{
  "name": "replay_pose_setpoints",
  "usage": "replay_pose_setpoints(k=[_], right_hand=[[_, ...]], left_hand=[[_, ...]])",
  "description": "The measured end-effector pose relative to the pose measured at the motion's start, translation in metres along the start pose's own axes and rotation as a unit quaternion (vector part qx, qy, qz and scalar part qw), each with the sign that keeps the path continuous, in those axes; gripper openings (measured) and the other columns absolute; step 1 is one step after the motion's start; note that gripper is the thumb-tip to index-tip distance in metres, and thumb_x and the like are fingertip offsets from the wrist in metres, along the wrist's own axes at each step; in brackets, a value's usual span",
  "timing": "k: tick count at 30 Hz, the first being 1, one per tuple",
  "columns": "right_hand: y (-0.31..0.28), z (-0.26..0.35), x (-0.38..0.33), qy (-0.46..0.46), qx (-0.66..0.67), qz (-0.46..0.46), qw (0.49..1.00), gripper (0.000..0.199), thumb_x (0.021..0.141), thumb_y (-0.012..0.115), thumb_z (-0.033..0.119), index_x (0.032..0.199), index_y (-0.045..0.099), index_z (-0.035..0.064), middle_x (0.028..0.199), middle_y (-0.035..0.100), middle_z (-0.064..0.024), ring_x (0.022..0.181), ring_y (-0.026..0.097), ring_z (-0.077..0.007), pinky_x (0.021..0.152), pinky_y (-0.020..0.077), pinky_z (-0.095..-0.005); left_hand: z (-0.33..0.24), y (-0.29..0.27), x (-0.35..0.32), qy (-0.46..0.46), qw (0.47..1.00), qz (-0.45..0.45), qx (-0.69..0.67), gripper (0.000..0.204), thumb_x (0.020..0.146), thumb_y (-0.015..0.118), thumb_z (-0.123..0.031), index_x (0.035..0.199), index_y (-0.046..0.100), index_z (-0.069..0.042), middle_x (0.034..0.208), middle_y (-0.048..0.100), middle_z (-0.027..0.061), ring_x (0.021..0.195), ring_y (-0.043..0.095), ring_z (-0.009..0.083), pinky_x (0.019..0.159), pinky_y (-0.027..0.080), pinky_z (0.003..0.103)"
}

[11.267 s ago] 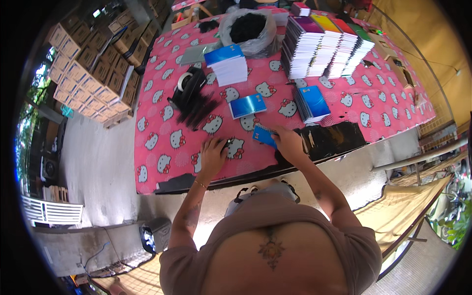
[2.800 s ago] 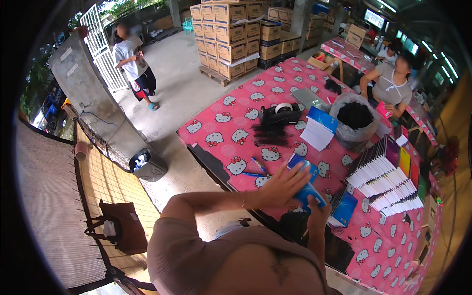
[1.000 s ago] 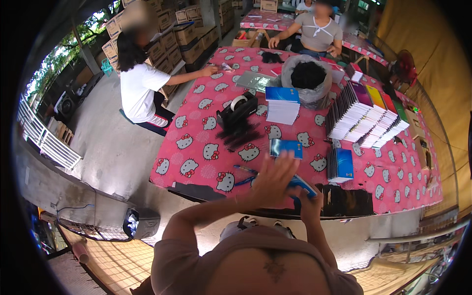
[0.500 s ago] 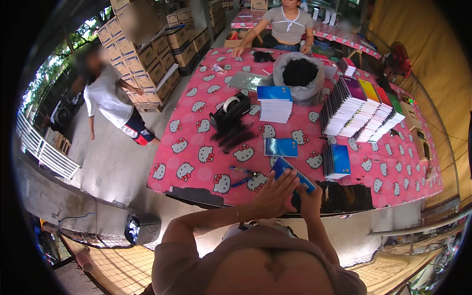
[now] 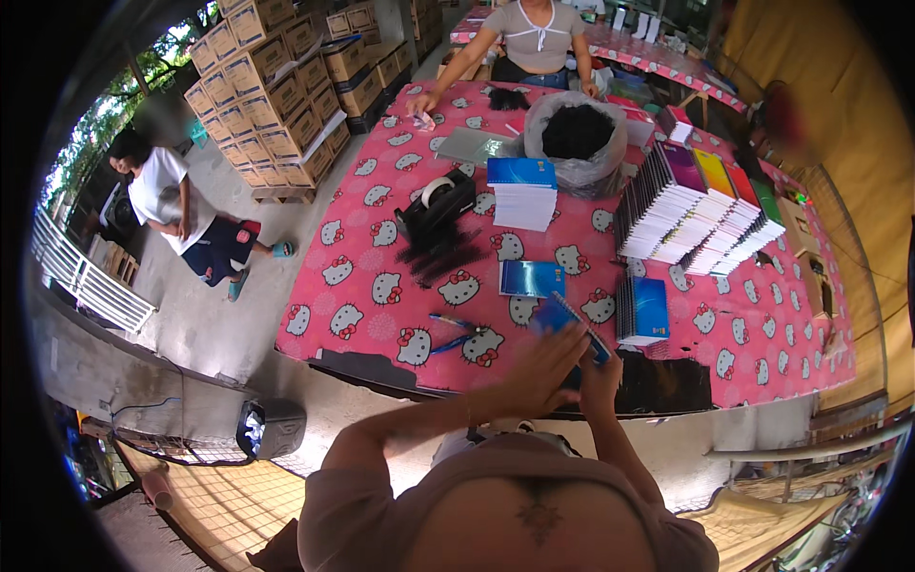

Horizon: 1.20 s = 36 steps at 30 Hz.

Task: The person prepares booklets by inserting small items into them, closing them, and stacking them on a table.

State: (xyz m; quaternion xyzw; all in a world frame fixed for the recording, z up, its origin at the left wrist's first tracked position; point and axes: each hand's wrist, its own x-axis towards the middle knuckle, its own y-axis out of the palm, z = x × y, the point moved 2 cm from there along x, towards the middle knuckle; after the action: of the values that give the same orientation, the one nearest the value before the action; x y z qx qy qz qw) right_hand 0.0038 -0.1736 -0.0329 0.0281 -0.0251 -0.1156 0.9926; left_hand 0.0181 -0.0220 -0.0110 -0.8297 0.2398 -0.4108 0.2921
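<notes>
At the table's near edge, my right hand (image 5: 600, 383) grips a blue-covered spiral notebook (image 5: 579, 324) from its right side. My left hand (image 5: 545, 370) lies flat against the notebook, fingers stretched out and slightly blurred, hiding part of the cover. Just beyond them a blue notebook (image 5: 532, 279) lies flat. To the right stands a short stack of blue spiral notebooks (image 5: 643, 312). Blue-handled pliers (image 5: 456, 338) lie left of my hands. Farther off are a stack of blue-topped notebooks (image 5: 522, 195) and a black tape dispenser (image 5: 436, 208) beside loose black strands (image 5: 440, 255).
A clear plastic bag (image 5: 577, 133) of black material stands at the far middle, beside a clear plastic sheet (image 5: 472, 145). Spiral notebooks (image 5: 681, 210) fill the right side. A co-worker (image 5: 536, 43) stands across the pink table (image 5: 357, 300); another person (image 5: 176, 205) is left, near stacked cartons (image 5: 272, 105).
My left hand has slid slightly up and right along the notebook, which stands more steeply. The co-worker's hand has moved to a small item on the table. The person at left has moved farther left.
</notes>
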Motion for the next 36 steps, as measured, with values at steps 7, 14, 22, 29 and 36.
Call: replay_pose_setpoints(k=[7, 14, 22, 29, 36], right_hand=[[0.021, 0.034, -0.011, -0.214, -0.163, 0.034, 0.963, 0.052, 0.084, 0.071, 0.007, 0.134, 0.057, 0.0084, 0.115, 0.061, -0.0119, 0.109, 0.058, -0.0245, 0.085, 0.0506, -0.0335], [0.011, 0.037, 0.014, -0.384, -0.424, 0.155, 0.805, 0.041, 0.078, 0.073, 0.008, 0.117, 0.065, 0.0144, 0.107, 0.062, -0.0086, 0.105, 0.059, -0.0315, 0.084, 0.0478, -0.0434], [0.020, -0.046, 0.041, -0.330, -0.387, 0.196, 0.839, 0.022, 0.086, 0.067, 0.011, 0.108, 0.064, 0.0108, 0.089, 0.065, -0.0104, 0.087, 0.064, -0.0324, 0.076, 0.0498, -0.0449], [0.029, -0.048, 0.051, -0.287, -0.506, 0.251, 0.773, 0.033, 0.085, 0.068, 0.015, 0.116, 0.060, 0.0099, 0.105, 0.063, -0.0126, 0.093, 0.065, -0.0330, 0.076, 0.0530, -0.0442], [0.043, -0.040, 0.052, -0.274, -0.475, 0.249, 0.799, 0.038, 0.085, 0.068, 0.016, 0.122, 0.059, 0.0132, 0.111, 0.061, -0.0109, 0.096, 0.065, -0.0332, 0.076, 0.0548, -0.0451]], left_hand=[[-0.008, 0.009, 0.001, -0.302, 0.853, -0.082, -0.418, 0.053, 0.097, 0.058, -0.017, 0.144, 0.040, 0.000, 0.136, 0.051, 0.0166, 0.122, 0.054, 0.0246, 0.100, 0.047, 0.037], [0.064, 0.026, -0.045, -0.394, 0.808, -0.091, -0.429, 0.030, 0.090, 0.060, -0.003, 0.120, 0.060, -0.003, 0.105, 0.067, 0.0062, 0.097, 0.063, 0.0158, 0.084, 0.051, 0.030], [0.087, 0.052, -0.056, -0.318, 0.915, -0.195, -0.155, 0.031, 0.085, 0.059, 0.000, 0.116, 0.059, 0.002, 0.101, 0.069, 0.0176, 0.093, 0.069, 0.0292, 0.082, 0.053, 0.038], [0.098, 0.059, -0.055, -0.336, 0.911, -0.216, -0.104, 0.051, 0.082, 0.057, 0.007, 0.132, 0.050, -0.001, 0.110, 0.067, 0.0209, 0.095, 0.068, 0.0340, 0.080, 0.053, 0.039], [0.107, 0.056, -0.062, -0.297, 0.921, -0.237, -0.086, 0.050, 0.082, 0.062, 0.004, 0.130, 0.050, -0.002, 0.108, 0.066, 0.0208, 0.091, 0.069, 0.0338, 0.074, 0.053, 0.040]])
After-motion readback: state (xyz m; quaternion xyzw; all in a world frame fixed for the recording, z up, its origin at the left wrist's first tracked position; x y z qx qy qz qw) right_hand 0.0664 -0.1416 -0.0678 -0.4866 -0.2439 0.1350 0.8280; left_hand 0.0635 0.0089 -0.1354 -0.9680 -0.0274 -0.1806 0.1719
